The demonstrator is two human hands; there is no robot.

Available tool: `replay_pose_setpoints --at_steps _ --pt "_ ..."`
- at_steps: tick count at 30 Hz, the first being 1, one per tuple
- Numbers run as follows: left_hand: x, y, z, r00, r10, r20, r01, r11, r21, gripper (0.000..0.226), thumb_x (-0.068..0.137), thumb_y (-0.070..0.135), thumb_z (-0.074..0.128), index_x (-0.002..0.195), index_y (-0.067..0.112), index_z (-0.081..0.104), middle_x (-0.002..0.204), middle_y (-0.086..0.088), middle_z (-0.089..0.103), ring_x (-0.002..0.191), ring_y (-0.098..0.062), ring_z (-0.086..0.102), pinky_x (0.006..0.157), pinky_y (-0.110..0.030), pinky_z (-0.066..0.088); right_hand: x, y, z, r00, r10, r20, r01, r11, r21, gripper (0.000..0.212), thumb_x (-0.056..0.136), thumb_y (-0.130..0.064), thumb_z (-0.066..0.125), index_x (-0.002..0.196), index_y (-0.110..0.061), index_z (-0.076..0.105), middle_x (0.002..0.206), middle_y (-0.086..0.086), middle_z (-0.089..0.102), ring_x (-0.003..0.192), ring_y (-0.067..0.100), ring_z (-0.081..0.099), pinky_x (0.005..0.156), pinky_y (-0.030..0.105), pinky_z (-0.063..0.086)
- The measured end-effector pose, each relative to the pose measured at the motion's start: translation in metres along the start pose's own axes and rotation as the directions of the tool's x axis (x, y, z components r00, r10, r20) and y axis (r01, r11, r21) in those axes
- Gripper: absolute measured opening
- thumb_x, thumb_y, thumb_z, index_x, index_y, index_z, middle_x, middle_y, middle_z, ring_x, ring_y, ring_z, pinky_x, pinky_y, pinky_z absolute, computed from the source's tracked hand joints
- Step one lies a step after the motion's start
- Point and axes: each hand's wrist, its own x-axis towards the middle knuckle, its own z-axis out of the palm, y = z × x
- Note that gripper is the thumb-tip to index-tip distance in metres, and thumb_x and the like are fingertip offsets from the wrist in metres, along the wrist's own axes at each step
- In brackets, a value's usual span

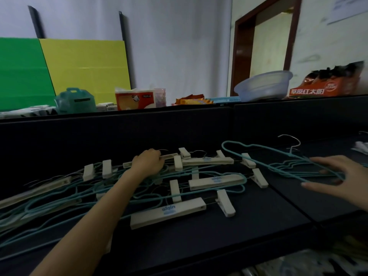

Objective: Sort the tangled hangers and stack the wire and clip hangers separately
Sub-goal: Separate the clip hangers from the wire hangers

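Note:
A tangle of teal wire hangers [65,198] and cream clip hangers [169,213] covers the black table [249,232] from the left edge to the middle. My left hand [148,161] reaches over the tangle and grips the bar of a far cream clip hanger [207,161]. To the right lies a separate stack of teal wire hangers [282,166]. My right hand [336,174] rests on that stack with its fingers spread and straight.
A black partition wall [179,128] rises behind the table. Beyond it stand a tissue box [135,100], a teal container [74,101], a blue basin [262,86] and an orange snack bag [326,86]. A silver hook [292,140] lies at the far right.

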Motion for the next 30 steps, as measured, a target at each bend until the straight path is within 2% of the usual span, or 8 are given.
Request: replay_pose_setpoints --at_steps 4,8,12,17,20,23,27,30 --pt "0.006 -0.006 -0.006 0.999 0.044 -0.010 -0.045 0.989 -0.141 0.030 0.094 0.032 0.046 0.105 0.009 0.061 0.087 -0.007 0.061 0.076 -0.022 0.057 0.068 -0.035 0.048 -0.006 -0.006 0.001 1.000 -0.003 0.025 0.004 0.999 -0.034 0.097 0.023 -0.097 0.052 0.108 -0.049 0.050 0.118 -0.008 0.051 0.100 0.014 0.057 0.080 0.034 0.047" --pt "-0.002 -0.011 -0.008 0.979 0.078 -0.186 -0.102 0.987 -0.121 0.034 0.092 0.033 0.050 0.118 0.012 0.057 0.107 -0.008 0.057 0.099 -0.024 0.050 0.078 -0.035 0.045 -0.011 -0.009 0.004 1.000 0.008 0.014 -0.007 0.998 -0.055 0.114 0.022 -0.097 0.051 0.118 -0.034 0.056 0.117 -0.007 0.052 0.097 0.011 0.057 0.079 0.033 0.047" --pt "-0.016 -0.008 -0.021 0.896 0.121 -0.427 -0.194 0.972 -0.132 0.039 0.091 0.032 0.052 0.125 0.014 0.051 0.112 -0.006 0.052 0.105 -0.022 0.046 0.073 -0.033 0.040 -0.017 -0.024 0.004 1.000 0.018 0.018 -0.018 0.999 -0.030 0.103 0.019 -0.098 0.050 0.107 -0.046 0.050 0.117 -0.007 0.050 0.100 0.015 0.056 0.082 0.037 0.048" --pt "-0.031 0.011 -0.042 0.751 0.301 -0.588 -0.399 0.916 -0.040 0.039 0.089 0.027 0.056 0.124 0.012 0.053 0.111 -0.006 0.054 0.105 -0.024 0.046 0.069 -0.033 0.039 -0.023 -0.027 -0.007 0.999 0.022 -0.037 -0.023 0.999 -0.031 0.114 0.020 -0.097 0.051 0.116 -0.035 0.052 0.108 -0.018 0.049 0.097 0.010 0.055 0.080 0.031 0.046" --pt "-0.040 0.037 -0.047 0.645 0.463 -0.608 -0.497 0.858 0.126 0.037 0.087 0.024 0.060 0.120 0.008 0.056 0.110 -0.009 0.057 0.102 -0.028 0.049 0.069 -0.040 0.046 -0.028 -0.024 -0.019 0.995 0.025 -0.094 -0.028 0.999 -0.032 0.108 0.030 -0.090 0.059 0.120 -0.029 0.055 0.112 -0.009 0.049 0.097 0.013 0.056 0.081 0.033 0.046" --pt "-0.046 0.067 -0.048 0.524 0.649 -0.552 -0.527 0.756 0.388 0.033 0.078 0.019 0.070 0.106 0.003 0.062 0.096 -0.014 0.061 0.087 -0.033 0.056 0.061 -0.038 0.048 -0.033 -0.014 -0.035 0.988 0.042 -0.149 -0.052 0.997 -0.063 0.123 0.024 -0.095 0.053 0.124 -0.022 0.057 0.112 -0.008 0.047 0.098 0.017 0.057 0.089 0.042 0.049" --pt "-0.045 0.094 -0.046 0.511 0.753 -0.415 -0.460 0.648 0.608 0.048 0.060 0.009 0.081 0.104 0.005 0.061 0.095 -0.014 0.061 0.084 -0.032 0.058 0.065 -0.039 0.050 -0.035 0.014 -0.056 0.981 0.078 -0.176 -0.089 0.994 -0.056 0.130 0.019 -0.097 0.049 0.125 -0.022 0.057 0.126 -0.006 0.049 0.115 0.020 0.054 0.096 0.045 0.046" --pt "-0.044 0.096 -0.045 0.551 0.738 -0.390 -0.417 0.648 0.637 0.051 0.055 0.007 0.084 0.102 0.003 0.063 0.093 -0.015 0.063 0.082 -0.034 0.061 0.062 -0.038 0.052 -0.033 0.033 -0.067 0.984 0.092 -0.150 -0.098 0.995 -0.031 0.124 0.020 -0.096 0.053 0.124 -0.026 0.057 0.140 -0.003 0.045 0.126 0.021 0.048 0.100 0.048 0.044"
